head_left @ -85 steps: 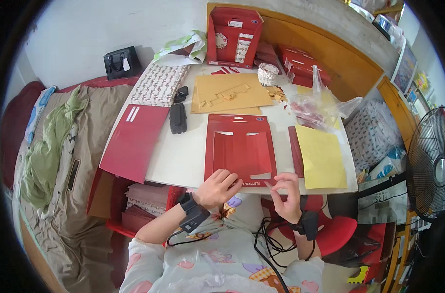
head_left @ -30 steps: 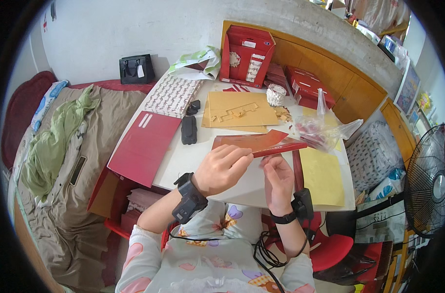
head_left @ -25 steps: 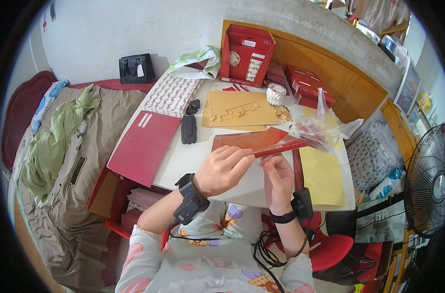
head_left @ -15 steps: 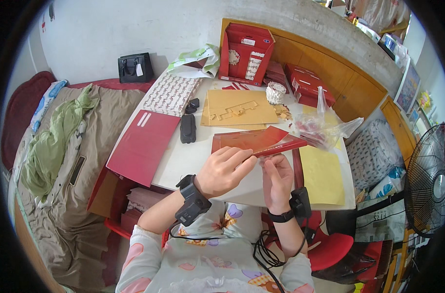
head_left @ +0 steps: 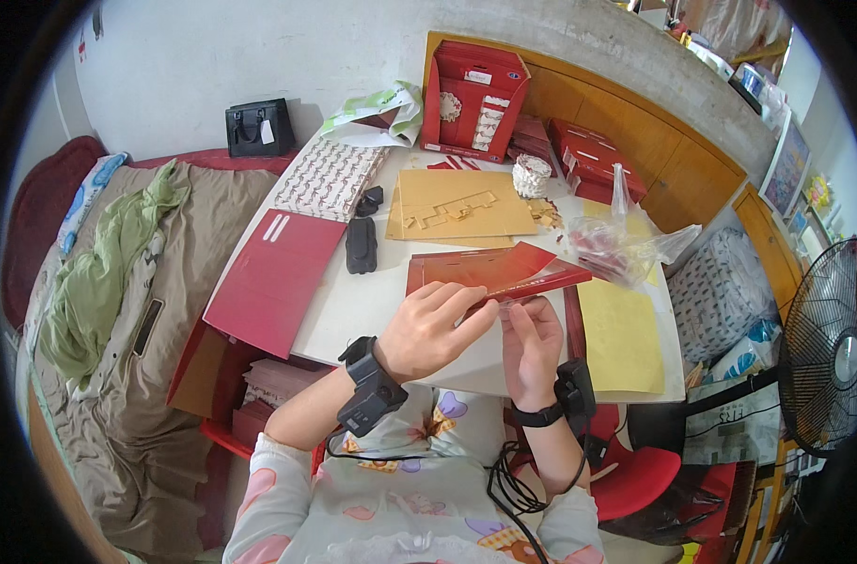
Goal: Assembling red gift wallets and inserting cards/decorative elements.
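1. Table (head_left: 372,315): layout unchanged on my feed. Magenta sheet (head_left: 276,282) sits along the left edge, yellow sheet (head_left: 620,343) at the near right corner.
2. Red windowed card package (head_left: 466,268): changed most. Flat by the front edge about three seconds ago; now its near side is raised over the surface's front half, a flap standing at its right end. I read that as work shifting from the face to the near rim.
3. Left hand (head_left: 426,331): fingers curled closed on the package's near rim.
4. Right hand (head_left: 530,350): thumb and index nearly together under that rim. I can't tell if they grip anything.
5. Translucent bit (head_left: 506,306): between both hands' fingertips; film or tape, I can't say which.
6. Hidden from me: package underside, whether its far side touches the surface, near left corner (behind the left hand), exact fingertip contact.
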The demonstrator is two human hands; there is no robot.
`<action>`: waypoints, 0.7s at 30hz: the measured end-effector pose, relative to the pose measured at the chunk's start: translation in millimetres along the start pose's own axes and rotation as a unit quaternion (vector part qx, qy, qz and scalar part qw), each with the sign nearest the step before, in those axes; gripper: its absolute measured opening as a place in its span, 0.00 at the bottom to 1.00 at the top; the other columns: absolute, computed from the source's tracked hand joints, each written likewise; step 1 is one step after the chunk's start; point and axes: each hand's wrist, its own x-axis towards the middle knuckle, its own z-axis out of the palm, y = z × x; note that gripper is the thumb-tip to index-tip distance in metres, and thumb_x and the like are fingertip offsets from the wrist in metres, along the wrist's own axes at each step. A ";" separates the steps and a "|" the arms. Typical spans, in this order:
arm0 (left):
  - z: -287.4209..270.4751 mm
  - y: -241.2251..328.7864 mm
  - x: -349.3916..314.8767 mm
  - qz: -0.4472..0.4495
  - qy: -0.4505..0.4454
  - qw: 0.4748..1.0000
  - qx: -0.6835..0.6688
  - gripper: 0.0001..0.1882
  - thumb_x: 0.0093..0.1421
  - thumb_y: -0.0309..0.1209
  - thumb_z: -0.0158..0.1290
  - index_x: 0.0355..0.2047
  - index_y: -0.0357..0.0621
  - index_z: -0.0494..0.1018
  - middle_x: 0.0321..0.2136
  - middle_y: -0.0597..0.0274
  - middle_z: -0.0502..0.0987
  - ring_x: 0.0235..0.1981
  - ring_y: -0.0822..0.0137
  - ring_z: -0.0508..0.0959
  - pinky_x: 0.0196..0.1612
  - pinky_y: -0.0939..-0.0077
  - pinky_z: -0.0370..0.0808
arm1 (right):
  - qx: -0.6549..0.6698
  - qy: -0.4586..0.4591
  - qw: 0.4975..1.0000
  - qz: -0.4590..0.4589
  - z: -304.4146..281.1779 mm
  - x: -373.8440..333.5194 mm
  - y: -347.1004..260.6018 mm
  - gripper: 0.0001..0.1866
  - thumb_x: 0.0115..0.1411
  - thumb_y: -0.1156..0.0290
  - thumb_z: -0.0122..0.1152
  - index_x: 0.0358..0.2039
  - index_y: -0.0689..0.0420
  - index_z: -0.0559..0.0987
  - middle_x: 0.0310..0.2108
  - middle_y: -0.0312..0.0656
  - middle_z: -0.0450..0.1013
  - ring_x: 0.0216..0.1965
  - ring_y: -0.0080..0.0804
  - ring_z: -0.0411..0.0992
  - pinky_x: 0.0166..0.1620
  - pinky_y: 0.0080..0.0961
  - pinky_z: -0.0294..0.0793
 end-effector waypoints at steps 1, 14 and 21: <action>-0.1 0.2 -0.2 -0.001 -0.003 1.000 0.002 0.17 0.37 0.21 0.51 0.32 0.38 0.72 0.30 0.55 0.73 0.27 0.61 0.75 0.30 0.73 0.73 | -0.002 0.001 1.000 -0.006 -0.3 0.0 0.6 0.02 0.56 0.80 0.52 0.28 0.60 0.69 0.31 0.38 0.70 0.35 0.21 0.68 0.43 0.20 0.65; -1.3 2.5 -0.3 -0.004 -0.015 0.999 0.031 0.22 0.36 0.22 0.51 0.37 0.43 0.74 0.28 0.60 0.72 0.26 0.67 0.74 0.28 0.75 0.71 | -0.011 0.011 1.000 0.006 -1.1 1.0 -0.5 0.01 0.57 0.80 0.51 0.29 0.62 0.69 0.33 0.42 0.71 0.37 0.23 0.69 0.45 0.21 0.67; -2.6 2.8 0.4 -0.003 -0.033 0.998 0.060 0.24 0.37 0.24 0.51 0.40 0.45 0.73 0.28 0.62 0.70 0.25 0.68 0.72 0.27 0.77 0.69 | -0.024 0.006 1.000 0.006 1.0 -0.2 -3.1 0.01 0.56 0.82 0.50 0.30 0.63 0.68 0.35 0.43 0.70 0.37 0.25 0.69 0.46 0.22 0.68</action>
